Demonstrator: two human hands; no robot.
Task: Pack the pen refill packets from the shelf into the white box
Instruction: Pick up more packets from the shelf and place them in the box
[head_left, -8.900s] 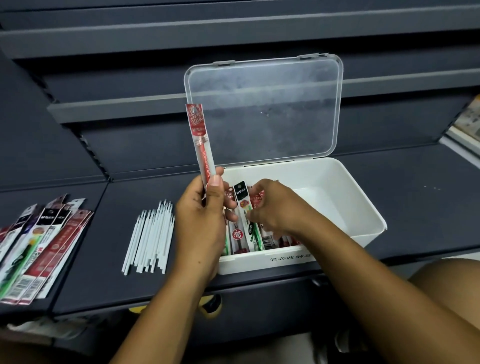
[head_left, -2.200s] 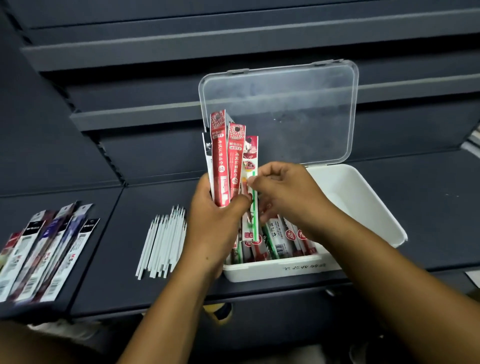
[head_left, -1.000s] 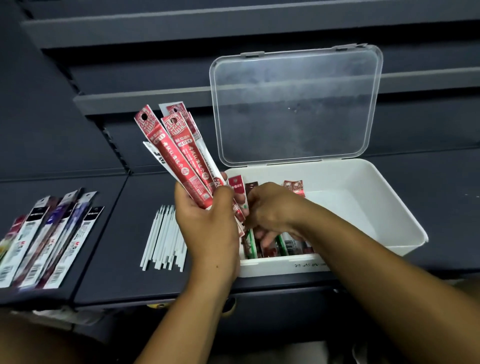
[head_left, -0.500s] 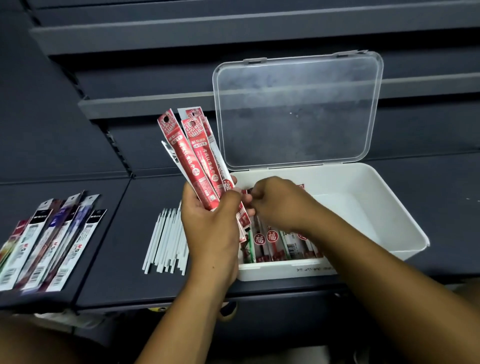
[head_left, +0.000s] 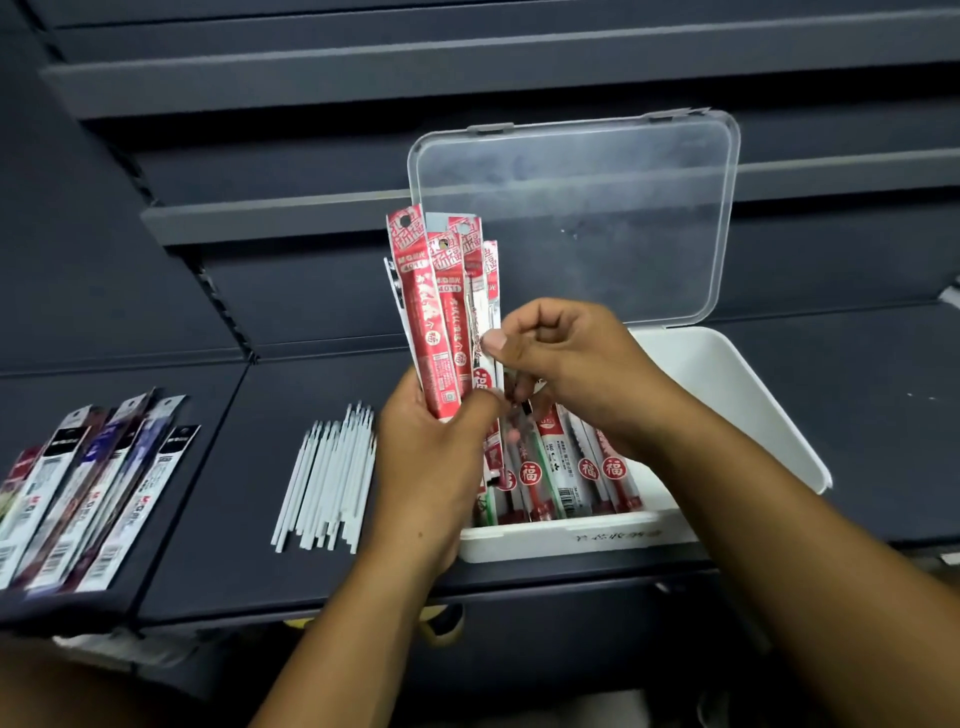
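The task was judged to be roughly midway. A row of packets (head_left: 571, 467) was already laid in the left part of the box (head_left: 737, 395), at lower centre of the frame, while the box's right part was seen bare.

A bunch (head_left: 428, 322) of red packets was held upright at centre frame in the left hand (head_left: 431, 467), whose fingers and thumb were curled round the lower ends. The right hand (head_left: 571, 364) was curled too. One packet at the bunch's right edge was pinched between its thumb and forefinger (apparently to be drawn off and set into the box).

Left to be packed were that bunch and a stack (head_left: 88, 493) of black, white and blue packets, spread on the shelf (head_left: 234, 519) at lower left.

The packets were seen as long, narrow, flat sleeves of glossy printed film, with a hang hole punched near the top. The box was made of smooth, opaque white plastic, rectangular with rounded corners. Its lid (head_left: 571, 223), clear and faintly clouded, was stood open at the back. Thin white tubes (head_left: 332, 478) were laid in a loose bundle between stack and box, and it could not be told whether they belonged to the task. The shelf was formed of dark, matte panels.
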